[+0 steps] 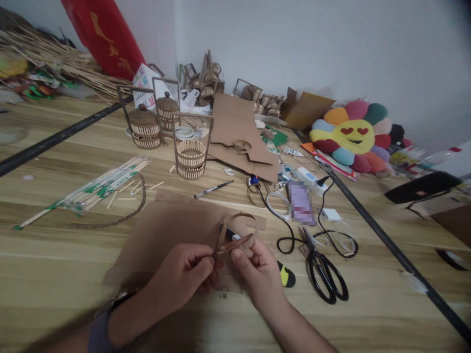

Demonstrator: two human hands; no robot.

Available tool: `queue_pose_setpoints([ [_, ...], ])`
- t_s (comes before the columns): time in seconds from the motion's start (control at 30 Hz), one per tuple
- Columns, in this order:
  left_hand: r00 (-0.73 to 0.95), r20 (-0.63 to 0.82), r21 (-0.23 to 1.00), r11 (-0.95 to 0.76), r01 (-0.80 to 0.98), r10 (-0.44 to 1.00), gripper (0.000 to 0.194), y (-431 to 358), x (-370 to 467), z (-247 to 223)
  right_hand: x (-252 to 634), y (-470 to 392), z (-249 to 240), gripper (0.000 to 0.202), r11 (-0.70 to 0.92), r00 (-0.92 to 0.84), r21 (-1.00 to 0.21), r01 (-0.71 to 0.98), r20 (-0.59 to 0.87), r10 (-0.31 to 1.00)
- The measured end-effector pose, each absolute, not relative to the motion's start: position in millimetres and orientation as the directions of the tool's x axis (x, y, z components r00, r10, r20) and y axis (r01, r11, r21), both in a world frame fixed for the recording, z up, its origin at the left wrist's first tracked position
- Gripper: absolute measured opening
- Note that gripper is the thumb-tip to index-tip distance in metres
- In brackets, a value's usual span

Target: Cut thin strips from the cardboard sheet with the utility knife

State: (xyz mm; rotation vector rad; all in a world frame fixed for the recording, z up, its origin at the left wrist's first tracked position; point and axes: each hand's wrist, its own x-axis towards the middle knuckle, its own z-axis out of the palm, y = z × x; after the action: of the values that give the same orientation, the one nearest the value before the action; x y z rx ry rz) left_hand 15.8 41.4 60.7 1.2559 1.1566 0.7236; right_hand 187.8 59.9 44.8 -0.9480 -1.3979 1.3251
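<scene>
Above a brown cardboard sheet [165, 230], both my hands hold a thin brown strip [237, 244] between them. My left hand [187, 274] pinches its left end with thumb and fingers. On the right, my right hand [257, 269] grips the other part, where the strip bends into a loop. A curled ring of brown strip [245, 218] shows just beyond my fingers; whether it joins the held strip I cannot tell. A yellow and black handle [286, 275] lies beside my right hand, partly hidden by it.
Black scissors [326, 277] lie at the right near a phone [301, 203] and cables. A pen [213, 189], an open small basket [191, 159] and lidded baskets [145, 128] stand or lie beyond the cardboard. Bagged sticks [99, 189] are at the left, a flower cushion [353, 137] at the back right.
</scene>
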Motion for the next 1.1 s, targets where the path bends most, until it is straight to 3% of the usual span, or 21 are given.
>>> queue_pose_setpoints([
  [0.07,0.308,-0.245,0.964,0.197,0.179,0.919,0.029,41,16,60,188,61,43,0.026,0.029,-0.265,-0.990,-0.136,0.065,0.962],
  [0.13,0.309,-0.234,0.964,0.179,0.197,0.922,0.030,41,16,61,189,62,44,0.023,0.071,-0.268,-0.992,-0.100,0.096,0.959],
  [0.27,0.319,-0.227,0.969,0.180,0.170,0.920,0.029,41,16,64,193,61,50,0.005,0.395,-0.290,-0.915,0.089,0.355,0.889],
  [0.4,0.334,-0.240,0.970,0.234,0.058,0.912,0.033,42,17,67,194,61,54,0.014,0.582,-0.357,-0.799,0.152,0.505,0.786],
  [0.77,0.329,-0.373,0.896,0.429,-0.115,0.867,0.033,46,19,69,195,64,56,0.018,0.742,-0.431,-0.633,0.220,0.619,0.656],
  [1.0,0.366,-0.393,0.867,0.473,-0.159,0.844,0.031,43,18,65,194,62,55,0.020,0.742,-0.437,-0.624,0.245,0.612,0.659],
  [1.1,0.370,-0.398,0.869,0.475,-0.141,0.839,0.032,46,19,66,193,61,52,0.016,0.684,-0.407,-0.695,0.221,0.572,0.712],
])
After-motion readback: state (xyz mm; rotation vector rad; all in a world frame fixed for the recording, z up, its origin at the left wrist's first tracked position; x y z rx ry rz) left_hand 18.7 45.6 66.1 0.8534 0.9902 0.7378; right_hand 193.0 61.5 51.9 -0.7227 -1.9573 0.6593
